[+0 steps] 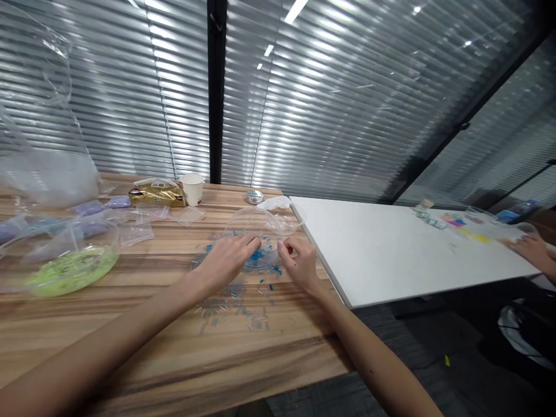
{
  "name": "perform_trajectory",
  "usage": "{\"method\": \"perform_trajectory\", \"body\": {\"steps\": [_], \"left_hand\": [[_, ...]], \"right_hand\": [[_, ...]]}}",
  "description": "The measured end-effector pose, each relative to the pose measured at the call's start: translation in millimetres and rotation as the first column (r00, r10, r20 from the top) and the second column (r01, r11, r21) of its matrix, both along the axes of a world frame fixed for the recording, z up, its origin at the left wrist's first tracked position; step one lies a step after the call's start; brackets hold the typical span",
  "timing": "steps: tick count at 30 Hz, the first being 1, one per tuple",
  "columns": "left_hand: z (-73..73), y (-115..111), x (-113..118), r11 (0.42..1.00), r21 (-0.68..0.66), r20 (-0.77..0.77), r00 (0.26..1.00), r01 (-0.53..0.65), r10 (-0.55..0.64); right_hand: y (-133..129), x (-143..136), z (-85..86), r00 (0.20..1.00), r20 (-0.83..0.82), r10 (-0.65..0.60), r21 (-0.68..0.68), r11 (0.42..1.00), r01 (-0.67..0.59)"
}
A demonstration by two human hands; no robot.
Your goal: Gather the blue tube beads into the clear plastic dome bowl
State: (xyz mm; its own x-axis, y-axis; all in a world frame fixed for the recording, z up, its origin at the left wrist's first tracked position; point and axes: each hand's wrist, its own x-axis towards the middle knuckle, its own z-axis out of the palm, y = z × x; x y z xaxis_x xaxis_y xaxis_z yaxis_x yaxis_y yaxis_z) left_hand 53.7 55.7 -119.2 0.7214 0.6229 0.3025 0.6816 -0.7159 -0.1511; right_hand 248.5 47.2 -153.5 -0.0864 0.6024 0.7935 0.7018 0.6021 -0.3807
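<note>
The person's left hand (237, 253) is reaching over a clear round container (249, 216) on the wooden tabletop (278, 359), its fingers bending down toward the blue pieces (257, 255) that are lying inside. The right hand (299, 260) is resting just beside the container's right side, fingers curling inward and thumb lying close to the index finger. Whether either hand is pinching a piece, one cannot tell; the fingertips are showing too small.

Many small clear strips (234, 289) are lying loose around the container and in front of it, with a few blue bits among them. Behind the right hand, another clear round piece (299, 216) is overlapping the container in the view, and a silver tin (254, 197) is standing farther back. A paper cup (191, 190) is standing next to a gold packet (158, 196). At the left, a wide clear tub (110, 231) is holding something yellow-green. On the white tabletop (369, 249), another person's hand (527, 249) is reaching toward colourful pieces.
</note>
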Motion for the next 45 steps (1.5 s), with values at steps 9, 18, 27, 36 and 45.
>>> {"method": "perform_trajectory", "body": {"steps": [9,18,27,36,45], "left_hand": [[-9.7,-9.8,8.8,0.974,-0.069,0.120,0.971,0.215,-0.205],[-24.9,-19.5,16.1,0.954,-0.287,-0.056,0.992,0.092,-0.113],[-27.5,-19.5,13.9,0.959,-0.258,-0.052,0.990,0.113,-0.131],[-16.3,-18.3,13.7,0.968,-0.193,-0.025,0.986,0.158,-0.166],[-7.9,-4.1,2.8,0.999,-0.048,0.036,0.999,-0.001,0.003]], "right_hand": [[1.4,0.5,0.4,0.996,-0.038,-0.080,-0.017,0.997,0.079],[2.0,1.1,3.5,0.994,-0.071,-0.089,-0.009,0.996,0.088],[2.6,1.3,2.9,0.992,-0.081,-0.093,-0.020,0.996,0.092],[3.1,1.8,1.6,0.993,-0.058,-0.103,-0.021,0.995,0.102],[0.4,-0.3,1.5,1.000,0.007,-0.021,0.003,1.000,0.021]]}}
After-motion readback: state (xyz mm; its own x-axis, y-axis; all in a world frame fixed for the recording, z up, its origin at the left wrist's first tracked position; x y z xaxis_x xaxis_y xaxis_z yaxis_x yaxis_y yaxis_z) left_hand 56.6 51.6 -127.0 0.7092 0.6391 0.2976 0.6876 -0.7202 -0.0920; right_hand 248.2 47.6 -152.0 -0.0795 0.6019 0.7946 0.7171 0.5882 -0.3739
